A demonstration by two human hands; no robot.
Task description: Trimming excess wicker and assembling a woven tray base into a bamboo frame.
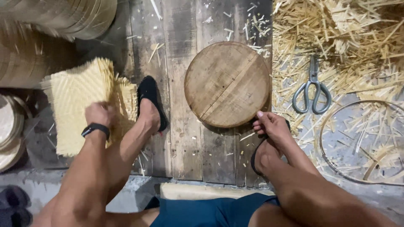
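Observation:
My left hand [99, 114], with a black band at the wrist, is closed on the edge of a stack of pale woven bamboo mats [75, 98] at the left. My right hand [271, 125] rests with curled fingers against the near rim of a round wooden block [227, 84] that lies on dark floor planks between my feet. Both feet wear black slip-on shoes; the left one [150, 98] touches the mats.
Grey scissors [312, 89] lie on a heap of bamboo offcuts [336, 38] at the right. A thin round hoop [366, 143] lies on the floor lower right. Stacked round bamboo rims [63, 17] stand at the upper left.

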